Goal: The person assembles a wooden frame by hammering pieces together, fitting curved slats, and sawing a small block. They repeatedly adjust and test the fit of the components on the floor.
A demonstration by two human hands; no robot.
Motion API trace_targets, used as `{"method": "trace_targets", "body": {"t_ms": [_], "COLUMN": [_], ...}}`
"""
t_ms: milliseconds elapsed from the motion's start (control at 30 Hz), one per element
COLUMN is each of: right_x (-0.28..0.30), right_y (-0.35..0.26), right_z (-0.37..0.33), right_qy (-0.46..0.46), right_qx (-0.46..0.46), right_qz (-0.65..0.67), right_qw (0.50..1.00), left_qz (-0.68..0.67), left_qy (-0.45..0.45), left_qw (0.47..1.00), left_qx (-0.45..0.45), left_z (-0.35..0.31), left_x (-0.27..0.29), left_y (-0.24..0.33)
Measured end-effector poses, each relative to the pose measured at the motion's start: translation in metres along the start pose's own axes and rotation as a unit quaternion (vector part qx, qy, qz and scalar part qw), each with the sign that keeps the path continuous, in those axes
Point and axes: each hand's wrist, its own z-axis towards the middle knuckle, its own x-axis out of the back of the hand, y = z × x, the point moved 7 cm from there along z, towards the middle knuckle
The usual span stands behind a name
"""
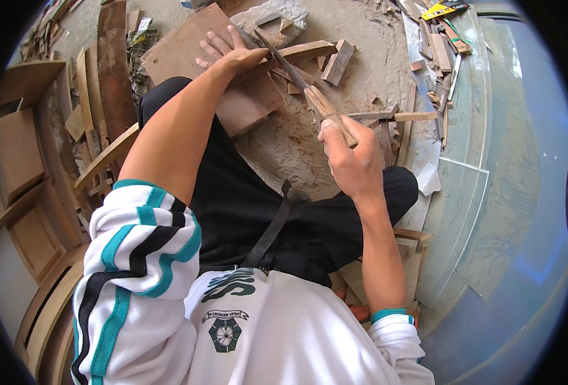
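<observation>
My right hand [354,157] is closed round the wooden handle of a handsaw [293,72]. Its dark, narrow-looking blade is seen almost edge-on and slants up and to the left. The blade crosses a wooden strip [306,51], whose right end reaches past it. Spread fingers of my left hand [229,54] lie flat over a brown board [184,48], with the heel and thumb side of that hand against the strip, left of the blade. A short wood block [339,62] sits under or beside the strip's right end. Whether the teeth touch the strip cannot be made out.
Another brown board [248,102] lies close below the strip. A pale stone slab [271,19] is at the far side. Wood offcuts [438,51] are heaped on the right beside glass sheets [463,192]. Wooden frames and panels [20,154] stand at the left, near a long plank [113,70].
</observation>
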Motion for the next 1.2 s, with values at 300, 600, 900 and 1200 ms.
{"method": "trace_targets", "body": {"t_ms": [300, 600, 900, 1200], "right_x": [-0.004, -0.004, -0.003, 0.007], "right_y": [-0.005, -0.005, 0.0, -0.007], "right_z": [-0.001, -0.002, 0.002, 0.0], "right_qy": [0.009, -0.019, -0.026, -0.039], "right_qx": [0.012, -0.023, -0.021, -0.036], "right_qz": [0.015, 0.035, 0.04, 0.042], "right_qw": [1.0, 0.999, 0.999, 0.998], "left_qz": [-0.037, 0.0, 0.005, 0.01], "left_qy": [0.176, 0.208, 0.213, 0.244], "left_qw": [0.96, 0.876, 0.875, 0.868], "left_qx": [-0.216, -0.434, -0.435, -0.432], "left_z": [-0.041, -0.062, -0.064, -0.06], "left_x": [0.009, 0.009, 0.012, 0.008], "left_y": [-0.003, 0.02, 0.025, 0.022]}}
